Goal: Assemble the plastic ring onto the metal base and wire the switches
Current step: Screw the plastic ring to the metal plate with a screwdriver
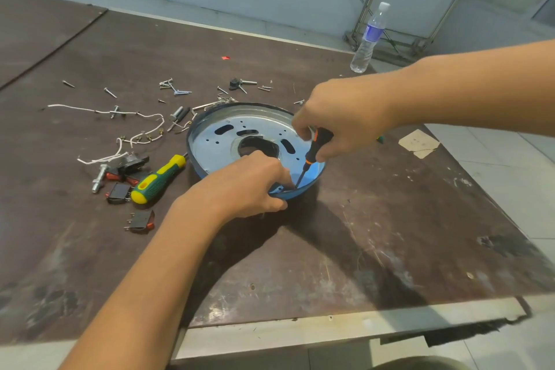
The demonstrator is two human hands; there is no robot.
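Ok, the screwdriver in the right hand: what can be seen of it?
The small screwdriver with a black and orange handle is gripped by the right hand, fingers curled round its top. Below an orange collar, a thin dark shaft slants down and left. Its tip sits at the near inner edge of the blue plastic ring on the round silvery metal base, beside the left hand gripping that rim. Tip shape: too small to tell.

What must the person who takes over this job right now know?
Right hand: grips the orange-black screwdriver, tip down at the near rim.
Left hand: holds the blue plastic ring there.
Metal base sits inside the ring.
Done: ring and base put together; whether screws are in, cannot tell.
Left: switches and white wires lie loose to the left, not yet wired.
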